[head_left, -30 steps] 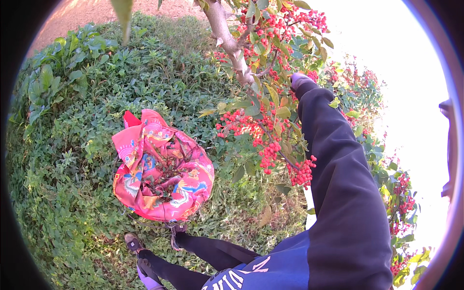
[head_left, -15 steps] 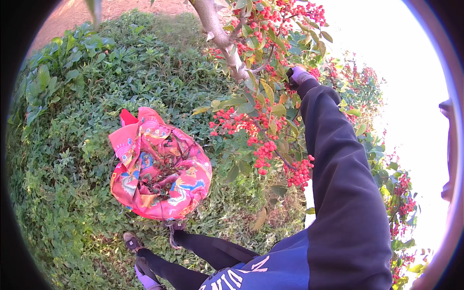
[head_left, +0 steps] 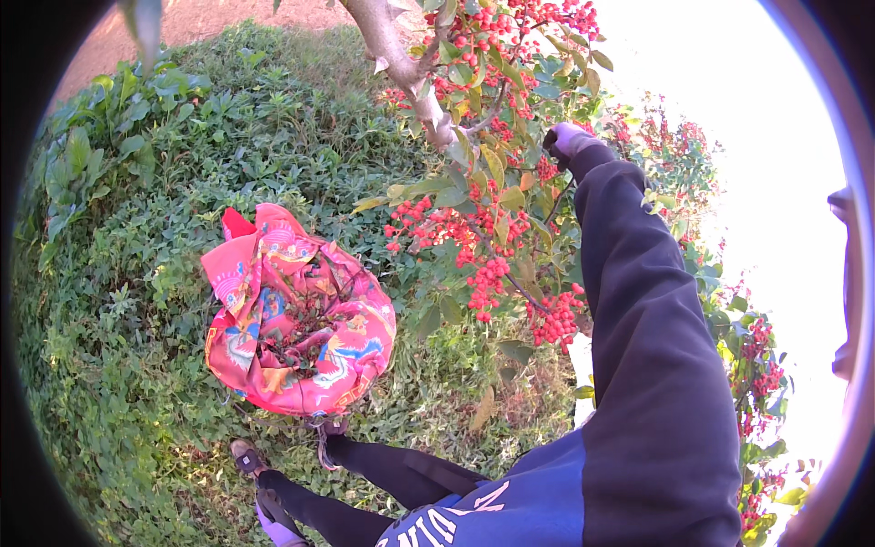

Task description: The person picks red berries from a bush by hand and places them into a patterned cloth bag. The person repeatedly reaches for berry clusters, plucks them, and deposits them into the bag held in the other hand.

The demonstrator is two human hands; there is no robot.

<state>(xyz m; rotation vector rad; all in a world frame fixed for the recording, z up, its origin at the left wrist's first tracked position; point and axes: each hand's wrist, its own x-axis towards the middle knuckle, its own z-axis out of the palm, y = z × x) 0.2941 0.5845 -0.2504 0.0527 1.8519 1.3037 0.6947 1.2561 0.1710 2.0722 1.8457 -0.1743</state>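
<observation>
My right hand [head_left: 570, 141], in a purple and black glove, is raised into a thorny tree at the upper right. Its fingers are curled closed among leaves and red berries; what they hold is hidden. Below the hand hang clusters of small red berries [head_left: 489, 284] on a thin branch. My left hand [head_left: 278, 521], also in a purple and dark glove, hangs low beside my leg at the bottom edge; its fingers do not show clearly. On the ground stands a round container lined with pink patterned cloth [head_left: 365, 351], with dark stems and berries inside.
A thick thorny branch [head_left: 392, 59] crosses the top centre. Low green plants [head_left: 128, 301] cover the ground, with bare reddish soil [head_left: 219, 14] at the top left. My shoes [head_left: 248, 456] are close to the container. More berry-laden branches [head_left: 761, 374] hang beyond my right arm.
My right hand has shifted slightly to the right relative to the branches and stays closed. The tree and container appear slightly further left in view. My left hand has hardly moved.
</observation>
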